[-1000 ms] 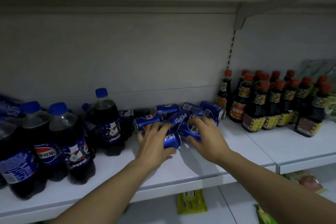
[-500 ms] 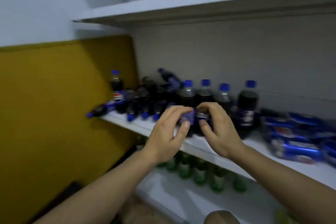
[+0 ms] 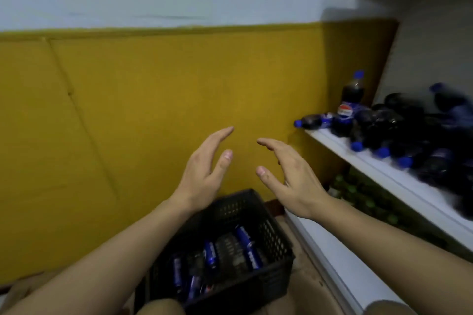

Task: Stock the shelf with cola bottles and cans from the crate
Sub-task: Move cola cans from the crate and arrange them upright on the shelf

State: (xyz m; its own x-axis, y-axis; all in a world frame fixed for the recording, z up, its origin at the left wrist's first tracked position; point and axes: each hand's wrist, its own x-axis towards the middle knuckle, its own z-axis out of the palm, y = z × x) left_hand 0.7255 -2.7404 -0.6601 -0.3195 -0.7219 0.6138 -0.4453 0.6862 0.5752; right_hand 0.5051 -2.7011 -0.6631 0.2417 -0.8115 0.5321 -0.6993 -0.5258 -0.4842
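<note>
Blue cans [image 3: 211, 256] lie in the black crate [image 3: 271, 235], near and low at centre. Above it the left hand [image 3: 204, 174] and right hand [image 3: 289, 176] hang empty, fingers relaxed. Cola bottles [image 3: 399, 130] crowd the shelf [image 3: 384, 174] at right, by the yellow wall [image 3: 153, 110].

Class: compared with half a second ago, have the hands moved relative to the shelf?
Yes. The left hand and right hand have left the shelf, now empty above the crate.

A black perforated plastic crate [image 3: 266, 233] sits near centre, blue cola cans [image 3: 211, 256] inside; dark blue-capped cola bottles [image 3: 399, 130] crowd the white metal shelf [image 3: 358, 158] at right.
</note>
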